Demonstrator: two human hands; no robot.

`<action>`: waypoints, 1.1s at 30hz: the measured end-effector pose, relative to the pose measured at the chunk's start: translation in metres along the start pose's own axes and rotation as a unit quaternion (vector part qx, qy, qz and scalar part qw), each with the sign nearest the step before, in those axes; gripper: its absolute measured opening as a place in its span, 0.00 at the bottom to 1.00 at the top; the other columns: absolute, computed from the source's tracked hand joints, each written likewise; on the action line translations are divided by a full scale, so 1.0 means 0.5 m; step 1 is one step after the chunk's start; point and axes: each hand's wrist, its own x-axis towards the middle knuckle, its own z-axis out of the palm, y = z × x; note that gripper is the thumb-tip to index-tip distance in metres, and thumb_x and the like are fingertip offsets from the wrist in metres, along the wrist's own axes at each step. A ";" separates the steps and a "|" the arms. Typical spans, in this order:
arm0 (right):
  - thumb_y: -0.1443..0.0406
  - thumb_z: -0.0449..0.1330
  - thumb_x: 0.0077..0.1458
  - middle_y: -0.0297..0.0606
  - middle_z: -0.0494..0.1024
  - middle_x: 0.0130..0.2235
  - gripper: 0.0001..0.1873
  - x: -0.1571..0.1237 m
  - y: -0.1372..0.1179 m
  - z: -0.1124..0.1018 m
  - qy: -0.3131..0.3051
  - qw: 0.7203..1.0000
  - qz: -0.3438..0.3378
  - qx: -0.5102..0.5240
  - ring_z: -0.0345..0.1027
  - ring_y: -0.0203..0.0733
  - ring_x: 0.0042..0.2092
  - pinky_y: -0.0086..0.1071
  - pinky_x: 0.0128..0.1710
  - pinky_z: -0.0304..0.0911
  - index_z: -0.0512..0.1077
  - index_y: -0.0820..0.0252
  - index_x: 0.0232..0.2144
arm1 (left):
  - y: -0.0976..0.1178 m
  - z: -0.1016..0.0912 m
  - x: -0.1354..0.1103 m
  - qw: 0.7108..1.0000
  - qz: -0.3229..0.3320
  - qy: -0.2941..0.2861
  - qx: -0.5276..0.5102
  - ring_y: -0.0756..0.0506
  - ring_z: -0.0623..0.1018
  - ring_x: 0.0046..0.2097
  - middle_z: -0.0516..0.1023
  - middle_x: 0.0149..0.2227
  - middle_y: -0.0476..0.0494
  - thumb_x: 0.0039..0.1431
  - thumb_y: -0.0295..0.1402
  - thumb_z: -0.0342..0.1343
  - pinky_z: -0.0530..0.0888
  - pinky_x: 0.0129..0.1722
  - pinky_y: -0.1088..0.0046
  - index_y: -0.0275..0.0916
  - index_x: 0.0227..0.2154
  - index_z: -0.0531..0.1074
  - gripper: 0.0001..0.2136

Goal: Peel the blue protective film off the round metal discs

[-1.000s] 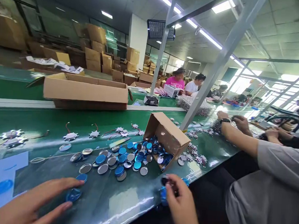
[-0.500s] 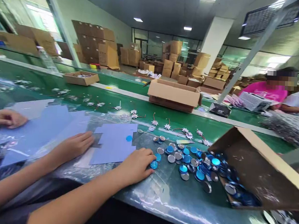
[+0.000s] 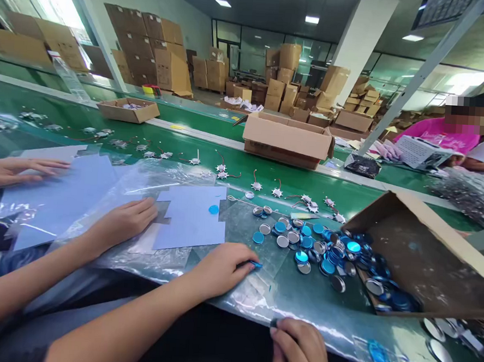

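1. Right hand (image 3: 299, 349): bottom centre, fingers curled inward; I cannot tell whether they hold anything.
2. Second hand (image 3: 224, 268): lower middle, fingertips touching a blue disc (image 3: 255, 265); I cannot tell whose it is.
3. Metal discs (image 3: 303, 245): blue and silver, scattered right of centre on the green belt table (image 3: 234, 172), spilling from a tipped cardboard box (image 3: 421, 263) at right.

Readable text: none | tipped cardboard carton (image 3: 421, 263): nothing legible | white printed box (image 3: 422, 152): print too blurred to read
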 end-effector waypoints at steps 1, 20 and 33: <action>0.77 0.55 0.52 0.37 0.74 0.34 0.10 0.010 -0.013 0.010 -0.004 1.000 0.005 0.023 0.68 0.32 0.38 0.26 0.39 0.63 0.72 0.62 0.32 | 0.001 0.002 -0.003 1.000 -0.012 0.007 -0.018 0.41 0.76 0.45 0.79 0.42 0.41 0.62 0.29 0.50 0.68 0.49 0.62 0.37 0.42 0.77 0.12; 0.50 0.67 0.48 0.38 0.75 0.32 0.24 0.039 -0.035 -0.004 0.123 0.701 0.561 0.422 0.67 0.28 0.29 0.24 0.34 0.67 0.74 0.60 0.41 | 0.111 -0.020 -0.100 0.977 0.173 -0.127 -0.019 0.41 0.72 0.58 0.72 0.58 0.44 0.45 0.16 0.51 0.69 0.58 0.61 0.44 0.51 0.74 0.29; 0.53 0.64 0.53 0.33 0.73 0.32 0.19 0.054 -0.077 -0.034 0.014 0.743 0.536 0.400 0.68 0.25 0.31 0.18 0.32 0.66 0.66 0.60 0.39 | 0.124 0.034 -0.052 0.975 0.026 -0.088 -0.200 0.51 0.74 0.34 0.76 0.33 0.47 0.57 0.32 0.60 0.71 0.35 0.77 0.35 0.37 0.75 0.07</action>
